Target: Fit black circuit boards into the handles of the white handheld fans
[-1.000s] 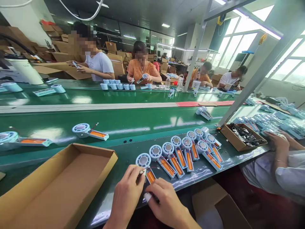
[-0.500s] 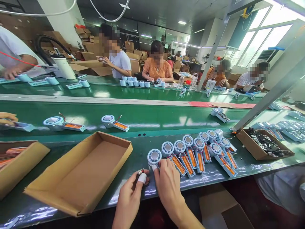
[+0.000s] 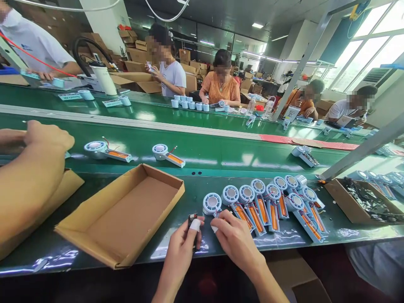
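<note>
black board (image 3: 192, 219) sits pinched in the left hand (image 3: 180, 249), best held lightly by its edges; the right hand (image 3: 238, 240) curls near the round-headed blue unit (image 3: 212, 203) on the green bench (image 3: 187, 203), whether gripping i cannot tell, and thin wires (image 3: 217, 211) want slack, not tugging.

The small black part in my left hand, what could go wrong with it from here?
It could slip from your left hand, as the black part is held only by fingertips near the front edge of the table. Your right hand might also snag wires among the crowded blue units.
</note>
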A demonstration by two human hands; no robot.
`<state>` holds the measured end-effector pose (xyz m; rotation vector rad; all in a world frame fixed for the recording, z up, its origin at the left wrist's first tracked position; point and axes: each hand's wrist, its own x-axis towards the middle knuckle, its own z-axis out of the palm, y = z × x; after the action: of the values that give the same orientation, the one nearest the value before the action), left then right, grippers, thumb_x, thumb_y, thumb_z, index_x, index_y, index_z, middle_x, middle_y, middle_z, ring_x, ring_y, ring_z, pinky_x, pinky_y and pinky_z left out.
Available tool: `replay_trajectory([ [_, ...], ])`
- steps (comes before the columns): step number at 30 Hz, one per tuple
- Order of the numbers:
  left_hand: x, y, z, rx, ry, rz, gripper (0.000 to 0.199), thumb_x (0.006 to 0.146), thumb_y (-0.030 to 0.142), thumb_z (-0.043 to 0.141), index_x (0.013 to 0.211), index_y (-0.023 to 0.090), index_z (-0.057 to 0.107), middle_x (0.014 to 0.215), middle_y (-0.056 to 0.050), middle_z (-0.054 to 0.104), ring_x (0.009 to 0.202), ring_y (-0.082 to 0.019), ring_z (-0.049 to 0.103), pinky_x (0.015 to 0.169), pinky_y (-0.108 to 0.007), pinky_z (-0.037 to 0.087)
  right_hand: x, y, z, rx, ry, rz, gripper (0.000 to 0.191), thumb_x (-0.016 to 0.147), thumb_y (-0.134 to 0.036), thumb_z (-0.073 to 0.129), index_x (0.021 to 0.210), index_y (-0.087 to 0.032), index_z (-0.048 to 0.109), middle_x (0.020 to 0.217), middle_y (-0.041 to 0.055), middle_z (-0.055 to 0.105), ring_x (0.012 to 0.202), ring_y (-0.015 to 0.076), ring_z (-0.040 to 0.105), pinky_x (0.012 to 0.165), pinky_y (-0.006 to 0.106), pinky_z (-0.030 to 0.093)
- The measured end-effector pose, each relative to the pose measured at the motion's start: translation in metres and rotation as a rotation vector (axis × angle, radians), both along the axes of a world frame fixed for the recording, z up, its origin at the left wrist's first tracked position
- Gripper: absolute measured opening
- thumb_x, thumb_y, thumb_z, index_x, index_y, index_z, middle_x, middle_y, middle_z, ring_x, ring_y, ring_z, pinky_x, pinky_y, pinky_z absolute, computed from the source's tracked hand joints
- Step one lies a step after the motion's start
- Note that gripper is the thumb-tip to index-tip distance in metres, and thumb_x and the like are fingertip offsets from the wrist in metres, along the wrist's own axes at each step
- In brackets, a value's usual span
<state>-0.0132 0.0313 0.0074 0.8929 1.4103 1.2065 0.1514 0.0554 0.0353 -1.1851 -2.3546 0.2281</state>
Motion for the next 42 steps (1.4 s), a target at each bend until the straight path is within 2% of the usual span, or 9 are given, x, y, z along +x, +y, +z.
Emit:
replay_trajectory([
  [3,0.003,-0.002,-0.003,-0.030,-0.017,-0.009,0.056,0.075,0.069,0.062,0.091,0.016,0.069,0.054,0.007,0.047,0.050,-0.013,0.044,0.049,-0.024,0.036,-0.003,0.002,-0.004,-0.002,0.056,-0.079,0.022,0.090,-0.008,0.051,0.100,-0.023,0.064,0.095,0.0030,0.067,0.077,0.0151,0.065,0.065,0.023,0.046],
  [9,0.008,0.003,0.000,-0.026,0.054,0.010,0.052,0.073,0.063,0.060,0.094,0.017,0.070,0.056,0.004,0.050,0.053,-0.016,0.048,0.050,-0.026,0.039,-0.013,0.006,-0.022,0.028,0.119,-0.346,0.008,0.089,-0.017,0.059,0.096,-0.020,0.062,0.089,0.0046,0.067,0.077,0.0193,0.066,0.065,0.026,0.047],
  [18,0.002,0.003,0.001,0.015,0.045,-0.020,0.048,0.078,0.060,0.061,0.092,0.016,0.073,0.053,0.005,0.048,0.049,-0.014,0.042,0.048,-0.024,0.037,-0.005,0.002,-0.020,-0.030,0.244,-0.088,0.030,0.095,-0.010,0.047,0.105,-0.022,0.072,0.096,0.0064,0.068,0.085,0.0179,0.066,0.073,0.026,0.051],
  [23,0.001,0.003,0.000,0.134,0.153,-0.105,0.031,0.080,0.048,0.065,0.088,0.019,0.073,0.079,-0.003,0.069,0.073,-0.020,0.062,0.068,-0.027,0.050,-0.002,-0.001,-0.015,-0.144,0.245,-0.030,0.026,0.094,-0.011,0.049,0.097,-0.022,0.072,0.089,0.0043,0.067,0.077,0.0157,0.064,0.068,0.024,0.050],
  [25,0.001,0.003,0.000,0.196,0.209,-0.118,0.027,0.083,0.046,0.063,0.082,0.020,0.071,0.082,-0.003,0.069,0.079,-0.021,0.063,0.074,-0.027,0.050,-0.003,-0.003,-0.013,-0.101,0.218,-0.034,0.025,0.094,-0.010,0.048,0.098,-0.021,0.070,0.088,0.0043,0.066,0.075,0.0161,0.063,0.065,0.024,0.050],
  [29,0.001,0.002,0.001,0.201,0.232,-0.108,0.033,0.086,0.051,0.058,0.082,0.020,0.070,0.075,-0.001,0.066,0.071,-0.019,0.059,0.065,-0.026,0.048,-0.005,-0.004,-0.007,0.121,0.087,0.073,0.030,0.098,-0.009,0.042,0.118,-0.017,0.063,0.104,0.0102,0.069,0.085,0.0211,0.064,0.071,0.031,0.053],
  [33,0.002,0.000,0.004,0.121,0.159,-0.092,0.041,0.082,0.057,0.061,0.086,0.018,0.071,0.056,0.004,0.049,0.062,-0.018,0.052,0.056,-0.025,0.044,-0.005,0.001,-0.006,0.176,0.057,0.195,0.029,0.103,-0.013,0.043,0.127,-0.018,0.058,0.102,0.0086,0.070,0.080,0.0197,0.062,0.069,0.031,0.052],
  [37,0.002,-0.002,0.006,0.034,0.078,-0.095,0.052,0.078,0.066,0.062,0.086,0.015,0.070,0.052,0.008,0.039,0.051,-0.012,0.036,0.047,-0.022,0.033,-0.007,0.004,-0.008,0.232,0.030,0.198,0.026,0.105,-0.015,0.041,0.121,-0.015,0.061,0.093,0.0080,0.069,0.076,0.0195,0.058,0.065,0.031,0.049],
  [42,-0.004,-0.012,0.001,0.012,0.096,-0.065,0.056,0.081,0.071,0.053,0.087,0.017,0.070,0.054,0.005,0.047,0.052,-0.015,0.043,0.046,-0.024,0.038,-0.011,0.006,-0.009,0.344,-0.033,0.185,0.023,0.102,-0.012,0.044,0.091,-0.016,0.064,0.079,0.0054,0.063,0.067,0.0188,0.050,0.060,0.032,0.041],
])
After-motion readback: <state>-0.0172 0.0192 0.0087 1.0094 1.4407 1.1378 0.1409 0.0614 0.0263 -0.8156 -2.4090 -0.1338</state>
